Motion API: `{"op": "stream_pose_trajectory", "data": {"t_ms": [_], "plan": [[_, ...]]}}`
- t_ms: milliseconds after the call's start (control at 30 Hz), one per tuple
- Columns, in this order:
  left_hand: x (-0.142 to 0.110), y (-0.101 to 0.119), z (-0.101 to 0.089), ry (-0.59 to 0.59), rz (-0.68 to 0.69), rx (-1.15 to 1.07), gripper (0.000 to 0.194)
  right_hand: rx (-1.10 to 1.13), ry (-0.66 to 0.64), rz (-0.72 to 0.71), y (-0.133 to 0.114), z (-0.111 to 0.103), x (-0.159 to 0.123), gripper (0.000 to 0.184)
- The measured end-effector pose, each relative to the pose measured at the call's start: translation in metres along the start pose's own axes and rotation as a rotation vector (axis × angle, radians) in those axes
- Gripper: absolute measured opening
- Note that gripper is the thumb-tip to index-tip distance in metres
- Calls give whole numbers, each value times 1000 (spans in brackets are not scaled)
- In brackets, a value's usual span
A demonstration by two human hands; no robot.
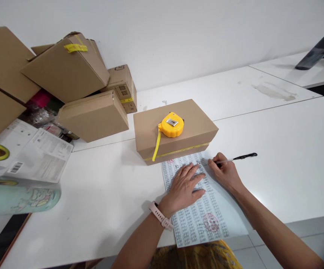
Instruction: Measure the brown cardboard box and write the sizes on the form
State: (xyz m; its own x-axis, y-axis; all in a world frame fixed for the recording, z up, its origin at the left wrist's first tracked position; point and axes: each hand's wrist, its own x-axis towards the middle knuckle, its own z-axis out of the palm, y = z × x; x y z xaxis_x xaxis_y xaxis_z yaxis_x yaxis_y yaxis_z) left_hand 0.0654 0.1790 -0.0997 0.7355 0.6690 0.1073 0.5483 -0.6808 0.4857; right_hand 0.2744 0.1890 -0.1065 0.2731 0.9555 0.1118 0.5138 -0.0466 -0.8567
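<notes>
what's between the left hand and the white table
A sheet of printed paper: in the head view, the left hand lies palm down on it, fingers spread, and the white table is beneath the sheet.

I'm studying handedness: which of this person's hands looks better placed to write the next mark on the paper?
Likely the right hand: it grips the pen at the paper. The left hand lies palm down on the paper and holds no pen.

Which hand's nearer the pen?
Right: the right hand grips the pen. The left hand lies spread on the printed paper, left of the pen.
</notes>
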Motion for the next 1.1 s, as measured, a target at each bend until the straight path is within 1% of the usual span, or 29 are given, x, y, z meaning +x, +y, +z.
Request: {"op": "stream_pose_trajectory", "data": {"t_ms": [200, 367, 533, 767, 967, 1033, 1100], "plan": [[0, 0, 0, -6, 0, 3, 49, 0, 21, -2, -3, -2, -1, 29], [0, 1, -1, -15, -6, -2, 50, -10, 3, -10, -2, -1, 0, 30], [1, 2, -2, -14, -9, -6, 50, -29, 28, 0, -1, -2, 0, 29], [0, 1, 0, 7, -2, -8, 49, -35, 6, 4, -3, -1, 0, 27], [0, 2, 0, 3, 0, -20, 50, -55, 12, 22, -3, 0, -1, 30], [1, 1, -1, 1, -5, -30, 51, -41, 35, 37, -1, 0, -2, 31], [1, 0, -2, -1, -7, -41, 51, -15, 93, 52, 3, -3, -3, 30]]}}
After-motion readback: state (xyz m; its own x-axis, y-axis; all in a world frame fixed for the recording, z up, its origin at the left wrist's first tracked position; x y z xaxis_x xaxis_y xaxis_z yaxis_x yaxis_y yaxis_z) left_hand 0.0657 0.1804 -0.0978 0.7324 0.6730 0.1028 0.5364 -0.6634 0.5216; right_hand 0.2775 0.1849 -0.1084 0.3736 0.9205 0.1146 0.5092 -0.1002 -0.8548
